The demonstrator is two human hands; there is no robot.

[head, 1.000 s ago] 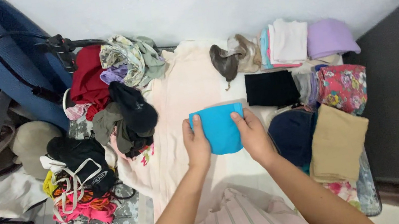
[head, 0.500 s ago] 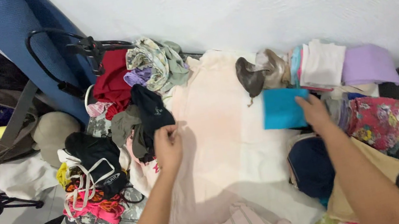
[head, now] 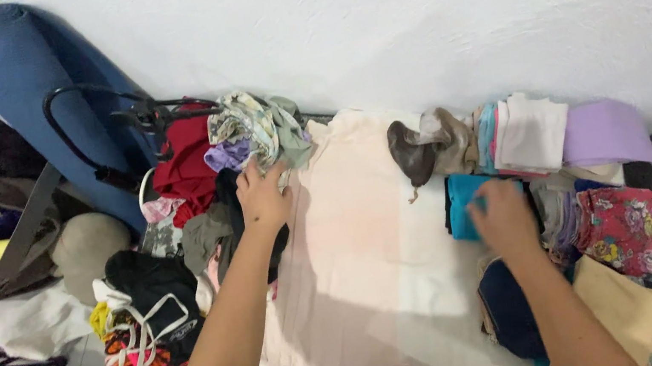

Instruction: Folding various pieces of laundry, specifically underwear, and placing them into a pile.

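Done: folded blue cloth (head: 462, 204) lies flat under the right hand (head: 503, 217), beside neat folded stacks (head: 533, 130).
Left: left hand (head: 261, 194) grabs into the messy clothes pile (head: 250, 134); lots unfolded.

Soft, even light falls on the white wall (head: 438, 11), with no glare. Below the wall, the right hand (head: 503, 217) is smeared by motion blur, and both arms cast faint grey shadows on the pale cloth (head: 353, 248). Left of the wall, the corner is dim.
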